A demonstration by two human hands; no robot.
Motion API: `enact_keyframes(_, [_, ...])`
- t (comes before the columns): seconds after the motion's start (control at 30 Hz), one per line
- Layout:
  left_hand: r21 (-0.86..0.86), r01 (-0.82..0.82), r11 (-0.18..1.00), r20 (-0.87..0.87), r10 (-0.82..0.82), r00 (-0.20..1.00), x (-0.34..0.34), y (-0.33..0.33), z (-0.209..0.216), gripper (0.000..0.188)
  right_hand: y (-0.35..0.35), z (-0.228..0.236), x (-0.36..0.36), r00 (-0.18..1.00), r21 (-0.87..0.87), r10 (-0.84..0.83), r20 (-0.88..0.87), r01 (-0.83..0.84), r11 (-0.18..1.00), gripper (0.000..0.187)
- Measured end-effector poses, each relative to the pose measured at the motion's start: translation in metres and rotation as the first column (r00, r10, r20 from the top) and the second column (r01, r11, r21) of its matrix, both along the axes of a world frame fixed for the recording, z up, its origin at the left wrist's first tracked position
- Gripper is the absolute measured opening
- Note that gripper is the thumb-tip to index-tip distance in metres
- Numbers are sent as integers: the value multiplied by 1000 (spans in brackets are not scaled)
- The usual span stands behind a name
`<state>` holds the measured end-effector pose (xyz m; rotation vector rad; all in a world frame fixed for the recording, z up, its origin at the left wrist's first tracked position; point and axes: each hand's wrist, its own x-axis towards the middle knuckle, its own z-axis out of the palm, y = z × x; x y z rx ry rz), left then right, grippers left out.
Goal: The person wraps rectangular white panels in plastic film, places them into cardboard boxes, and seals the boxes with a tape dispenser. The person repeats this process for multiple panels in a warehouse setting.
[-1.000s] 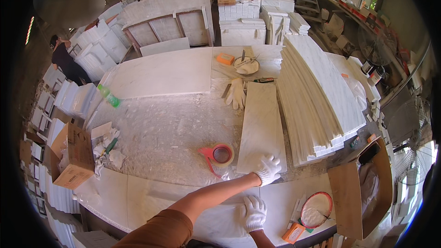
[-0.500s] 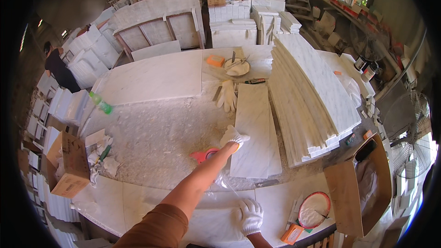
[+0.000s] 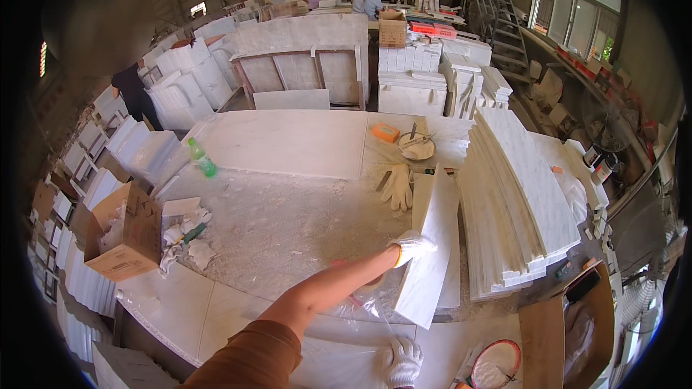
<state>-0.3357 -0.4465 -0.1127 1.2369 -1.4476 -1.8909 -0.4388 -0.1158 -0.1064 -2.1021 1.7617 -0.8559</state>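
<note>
My left hand (image 3: 416,246), in a white knit glove, grips the left edge of a long white marble slab (image 3: 434,259). That slab is tilted, its left edge raised, above another marble slab (image 3: 452,266) on the worktable. My right hand (image 3: 404,362), also gloved, rests with extended fingers on a white slab (image 3: 339,353) along the near edge. Clear plastic film (image 3: 369,307) lies crumpled between the hands. Partly behind my left forearm is a tape roll (image 3: 372,284). A spare pair of cream gloves (image 3: 397,187) lies beyond my left hand.
Stacked marble slabs (image 3: 508,209) stand at right. A red-rimmed bowl (image 3: 496,364) of white paste and an open carton (image 3: 544,338) are at near right. Left are a green bottle (image 3: 202,158), cardboard box (image 3: 133,234) and scraps. A person (image 3: 133,94) stands far left; others are farther back.
My left hand has moved right, taken hold of the top slab's left edge and tilted it up. My right hand stays on the near slab. The view has shifted.
</note>
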Motion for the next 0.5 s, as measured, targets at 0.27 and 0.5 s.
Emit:
enact_keyframes(0.27, [147,-93,985,258,53,965,110,142,181,32,7,-9,-15,993,46,-75,-87,79,996,32])
enact_keyframes(0.5, [-203,34,979,543,84,835,206,278,225,41,13,-16,-11,986,96,-168,-12,168,981,23])
